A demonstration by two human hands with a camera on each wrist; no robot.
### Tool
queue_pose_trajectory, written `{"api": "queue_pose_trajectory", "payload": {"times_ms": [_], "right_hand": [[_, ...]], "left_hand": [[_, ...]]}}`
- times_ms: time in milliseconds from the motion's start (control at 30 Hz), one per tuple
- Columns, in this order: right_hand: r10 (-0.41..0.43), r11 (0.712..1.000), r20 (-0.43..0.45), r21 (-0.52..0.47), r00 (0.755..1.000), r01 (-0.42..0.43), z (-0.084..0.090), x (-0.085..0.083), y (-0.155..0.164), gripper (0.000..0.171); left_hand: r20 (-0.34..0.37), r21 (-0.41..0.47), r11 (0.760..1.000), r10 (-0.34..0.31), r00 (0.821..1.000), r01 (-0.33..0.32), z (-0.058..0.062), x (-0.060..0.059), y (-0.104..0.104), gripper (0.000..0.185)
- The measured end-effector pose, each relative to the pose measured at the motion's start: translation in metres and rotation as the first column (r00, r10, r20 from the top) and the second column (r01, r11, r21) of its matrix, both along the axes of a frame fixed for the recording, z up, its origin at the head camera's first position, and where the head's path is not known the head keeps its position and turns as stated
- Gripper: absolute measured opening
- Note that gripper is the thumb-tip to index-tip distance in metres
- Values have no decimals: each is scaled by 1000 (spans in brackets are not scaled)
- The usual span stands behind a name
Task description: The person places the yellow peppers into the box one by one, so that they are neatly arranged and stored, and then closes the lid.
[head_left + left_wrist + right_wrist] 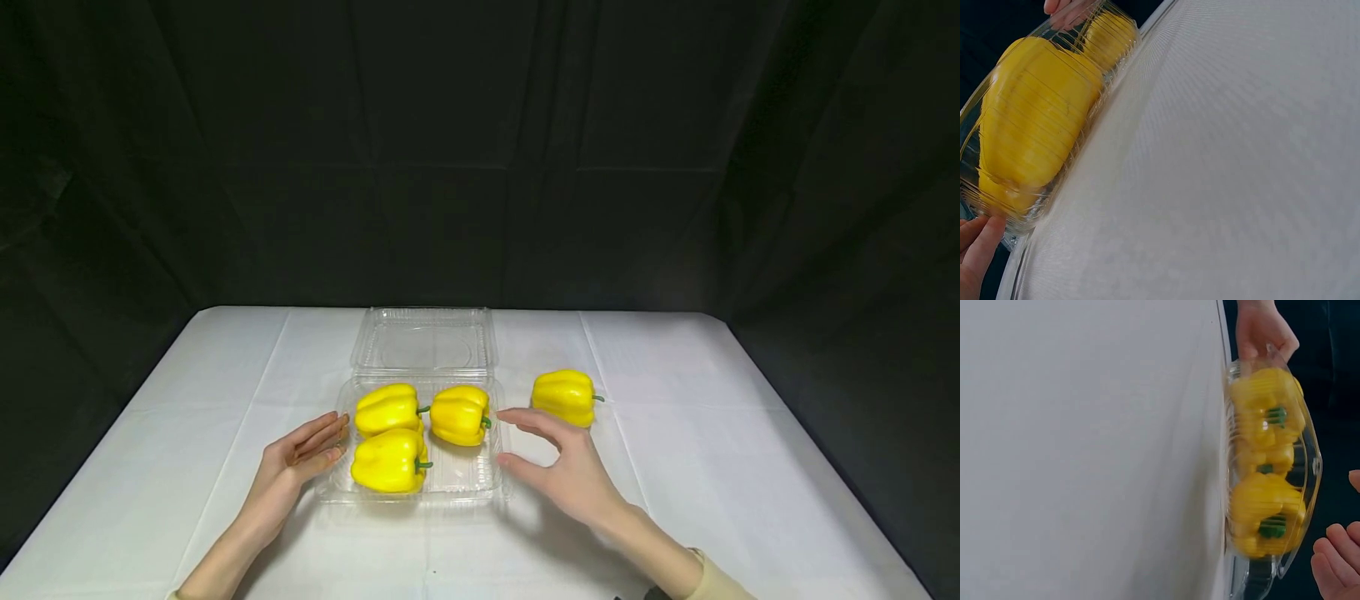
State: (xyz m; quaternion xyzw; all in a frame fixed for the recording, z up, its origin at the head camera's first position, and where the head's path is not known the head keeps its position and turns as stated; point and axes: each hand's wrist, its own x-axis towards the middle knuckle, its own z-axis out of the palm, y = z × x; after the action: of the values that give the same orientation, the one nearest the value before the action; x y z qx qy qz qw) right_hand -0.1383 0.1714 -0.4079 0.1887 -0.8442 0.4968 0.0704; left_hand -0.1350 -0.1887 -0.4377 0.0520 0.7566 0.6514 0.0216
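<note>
A clear plastic clamshell container [467, 479] stands with its lid [420, 346] folded back on the far side. Inside lie three yellow bell peppers: one at back left [387, 410], one at front left [388, 461] and one at back right [457, 415]. My left hand [281, 473] rests its fingertips against the container's left side, fingers loosely bent. Beside the right rim my right hand [573, 475] holds nothing, thumb and fingers spread apart; the right wrist view shows its fingers [1338, 556] apart from the container.
Another yellow bell pepper [564, 397] lies on the table behind my right hand, its green stem pointing right. A white cloth [697, 467] covers the table. Black curtains [465, 233] hang behind it and at both sides.
</note>
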Motion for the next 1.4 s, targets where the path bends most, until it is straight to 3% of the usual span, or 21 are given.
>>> {"api": "queue_pose_trajectory", "payload": {"times_ms": [1033, 1400], "right_hand": [[-178, 978, -52, 98, 983, 183, -1, -24, 31, 52], [-206, 971, -164, 86, 965, 222, 0, -33, 43, 53]], "left_hand": [[0, -1, 1000, -3, 1000, 3, 1, 1, 0, 57], [-10, 2, 1000, -6, 1000, 6, 1, 0, 0, 57]]}}
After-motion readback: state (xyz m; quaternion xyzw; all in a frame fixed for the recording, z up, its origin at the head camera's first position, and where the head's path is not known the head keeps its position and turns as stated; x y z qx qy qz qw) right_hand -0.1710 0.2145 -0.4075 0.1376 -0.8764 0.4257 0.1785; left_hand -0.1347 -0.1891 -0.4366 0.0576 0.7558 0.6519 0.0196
